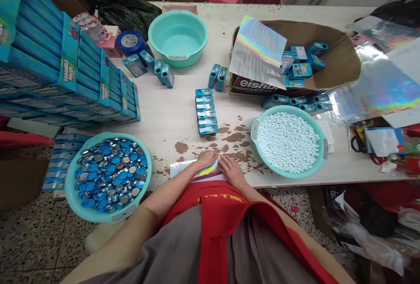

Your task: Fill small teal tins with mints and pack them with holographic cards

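Observation:
At the front edge of the table, a shiny rainbow-reflecting film sheet (pixel 210 170) lies just in front of my red apron. My left hand (pixel 206 160) is closed at the sheet's far edge, fingers curled on it. My right hand (pixel 232 171) rests beside it with fingers stretched out flat, its fingertips close to the left ones. Straight ahead stands a short row of small blue boxes (pixel 206 112). To the right is a turquoise basin holding white candies (pixel 288 142); at left, another turquoise basin holds blue and silver round caps (pixel 113 172).
Tall stacks of blue cartons (pixel 65 65) rise at far left. An unfilled turquoise basin (pixel 178 34) and a roll of blue tape (pixel 129 42) sit at the back. A cardboard box (pixel 337 56) with blue boxes and a film sheet (pixel 257 50) stands back right.

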Demonstrator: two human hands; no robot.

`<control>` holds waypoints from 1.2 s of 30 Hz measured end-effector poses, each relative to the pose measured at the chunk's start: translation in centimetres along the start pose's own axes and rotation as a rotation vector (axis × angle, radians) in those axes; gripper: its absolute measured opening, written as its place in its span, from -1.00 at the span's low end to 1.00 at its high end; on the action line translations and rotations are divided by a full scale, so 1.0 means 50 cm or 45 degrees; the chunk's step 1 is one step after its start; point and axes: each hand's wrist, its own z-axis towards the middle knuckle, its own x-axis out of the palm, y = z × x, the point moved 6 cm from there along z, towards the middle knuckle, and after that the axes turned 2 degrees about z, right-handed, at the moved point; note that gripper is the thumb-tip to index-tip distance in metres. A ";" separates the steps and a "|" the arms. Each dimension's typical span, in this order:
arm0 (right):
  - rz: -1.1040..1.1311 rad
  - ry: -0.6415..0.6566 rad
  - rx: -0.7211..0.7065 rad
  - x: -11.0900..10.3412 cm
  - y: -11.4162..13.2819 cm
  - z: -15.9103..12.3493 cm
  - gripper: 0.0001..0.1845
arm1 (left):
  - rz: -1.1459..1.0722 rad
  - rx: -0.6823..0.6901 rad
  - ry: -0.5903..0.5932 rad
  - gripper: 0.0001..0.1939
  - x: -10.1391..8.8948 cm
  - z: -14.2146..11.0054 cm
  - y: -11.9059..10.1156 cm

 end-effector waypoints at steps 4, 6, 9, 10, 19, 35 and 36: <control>0.232 -0.066 0.248 -0.057 -0.020 0.009 -0.76 | 0.005 -0.015 -0.036 -0.67 -0.006 -0.010 -0.003; 0.409 -0.142 0.419 -0.098 -0.034 0.019 -0.78 | -0.110 0.048 -0.164 -0.66 -0.026 -0.025 -0.014; 0.727 -0.233 0.583 -0.154 -0.042 0.043 -0.79 | -0.567 0.279 -0.334 -0.68 -0.068 -0.057 -0.042; 0.812 -0.252 0.613 -0.169 -0.041 0.054 -0.78 | -0.718 0.339 -0.302 -0.67 -0.077 -0.065 -0.051; 1.066 -0.448 0.686 -0.236 -0.025 0.244 -0.74 | -1.190 0.260 -0.320 -0.83 -0.219 -0.054 -0.020; 1.299 -0.625 0.771 -0.248 -0.093 0.515 -0.74 | -0.953 0.072 -0.821 -0.56 -0.461 0.037 0.146; 1.298 -0.631 0.781 -0.249 -0.096 0.518 -0.74 | -0.986 0.098 -0.885 -0.52 -0.455 0.035 0.142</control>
